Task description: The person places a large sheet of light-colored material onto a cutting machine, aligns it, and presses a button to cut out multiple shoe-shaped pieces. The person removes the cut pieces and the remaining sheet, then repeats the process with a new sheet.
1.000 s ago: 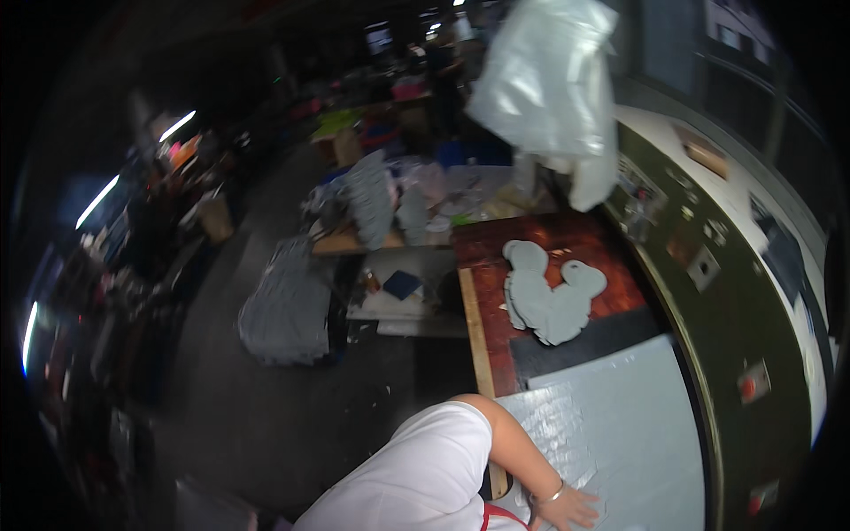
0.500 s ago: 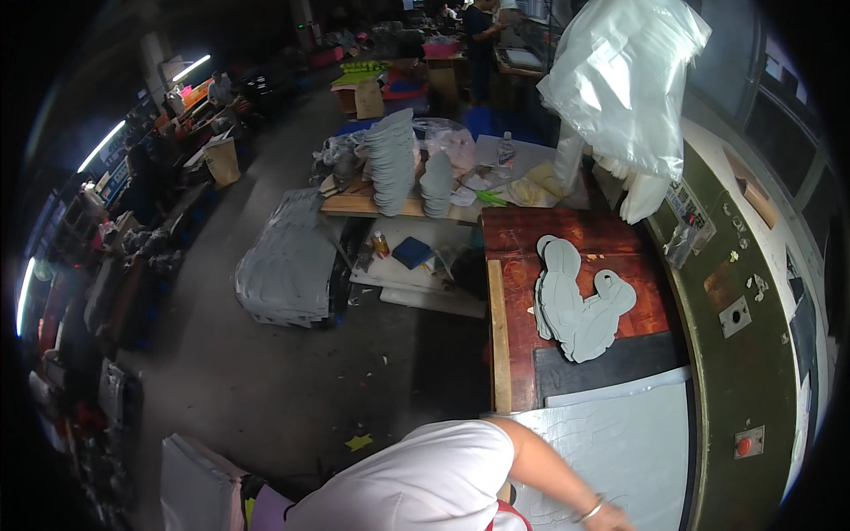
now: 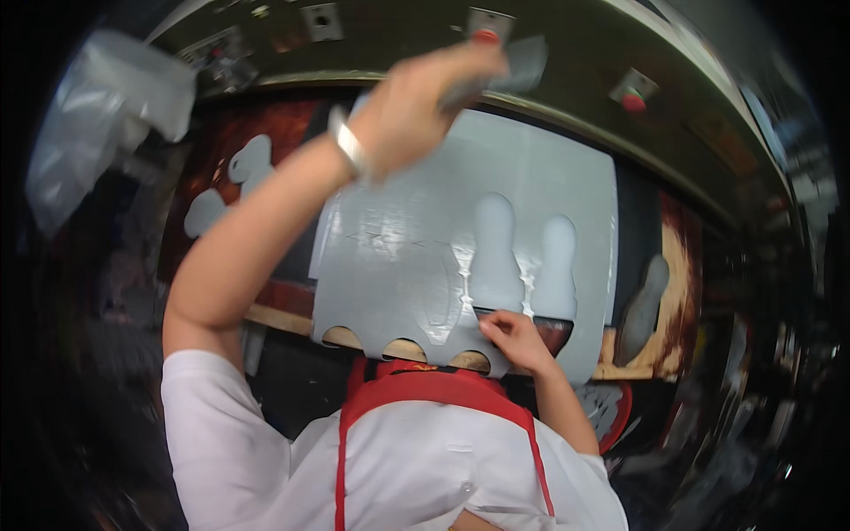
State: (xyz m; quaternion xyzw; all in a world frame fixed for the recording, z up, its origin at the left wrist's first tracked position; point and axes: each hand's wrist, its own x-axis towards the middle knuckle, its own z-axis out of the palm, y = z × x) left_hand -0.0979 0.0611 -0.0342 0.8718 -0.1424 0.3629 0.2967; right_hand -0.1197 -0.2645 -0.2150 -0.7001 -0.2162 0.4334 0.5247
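A big grey sheet (image 3: 425,248) with sole-shaped cut-outs lies on a red-brown cutting board (image 3: 677,265) in front of me. My left hand (image 3: 412,111) is raised above the sheet's far edge, fingers closed around a blurred grey piece (image 3: 522,64). A metal band sits on that wrist. My right hand (image 3: 513,341) rests at the sheet's near edge, fingers curled on the rim just below two tall cut-out shapes (image 3: 522,265). I wear a white shirt and a red apron.
A dark green machine panel (image 3: 567,53) with red buttons (image 3: 630,102) curves along the far side. A clear plastic bag (image 3: 106,115) hangs at upper left. Loose grey sole-shaped pieces lie at the left (image 3: 252,159) and right (image 3: 642,305) of the board.
The view has swung from the workshop floor onto the board straight ahead. My left arm has risen from the sheet's near edge to its far edge; my right hand has come into view.
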